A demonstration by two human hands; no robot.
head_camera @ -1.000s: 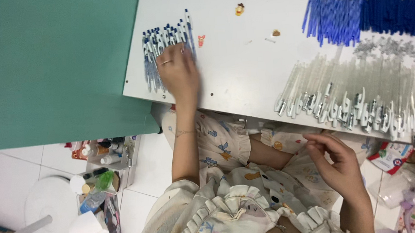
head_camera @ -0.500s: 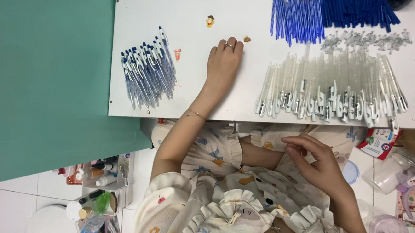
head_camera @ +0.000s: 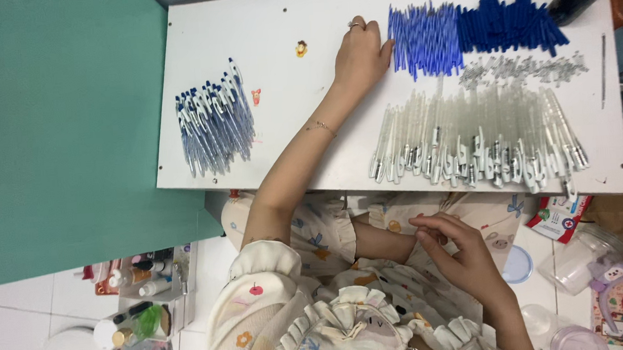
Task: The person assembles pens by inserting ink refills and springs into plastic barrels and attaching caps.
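Head view: the left hand point(head_camera: 359, 55) had moved right across the white rectangular counter point(head_camera: 281, 25). A second back it lay on the bundle of finished blue-and-white click pens point(head_camera: 215, 127) at the counter's left; half a second back it was mid-counter; now its fingers touched the left edge of the heap of light-blue thin ink refills point(head_camera: 426, 38) at the far side, loosely curled, nothing visibly gripped yet. The finished pens stayed put, well apart from the hand. My read: one pen had been dropped off and the hand was going for the next refill.

The right hand point(head_camera: 454, 249) stayed low over the lap, below the counter's near edge, fingers pinched narrow; whether it held a small part, cannot tell. The row of clear plastic pen barrels point(head_camera: 475, 140) lay untouched between both hands, dark-blue refills point(head_camera: 508, 26) further right.
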